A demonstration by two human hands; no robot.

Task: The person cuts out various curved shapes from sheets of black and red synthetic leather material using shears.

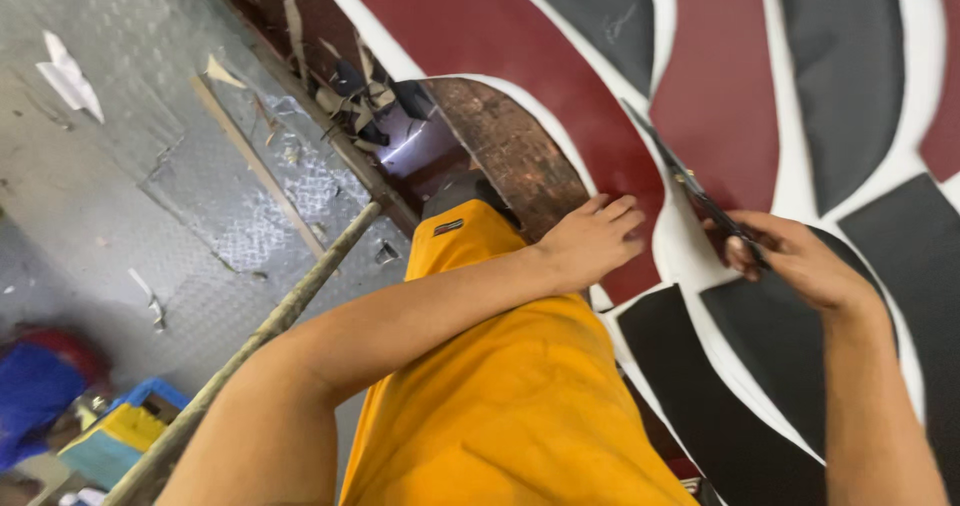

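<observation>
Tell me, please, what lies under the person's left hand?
The left hand presses flat on the dark red sheet near its white-edged cut. The part beneath the palm is hidden. The right hand holds black scissors.

Dark scissors (pixel 690 191), blades angled up-left over white-edged maroon sheet (pixel 480 26).

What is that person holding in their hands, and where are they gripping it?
The right hand grips dark scissors by the handle end. The left hand holds nothing; it rests flat on the red sheet.

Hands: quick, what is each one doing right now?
Left hand: open, fingers pressed flat on the dark red sheet.
Right hand: closed on dark scissors.
</observation>
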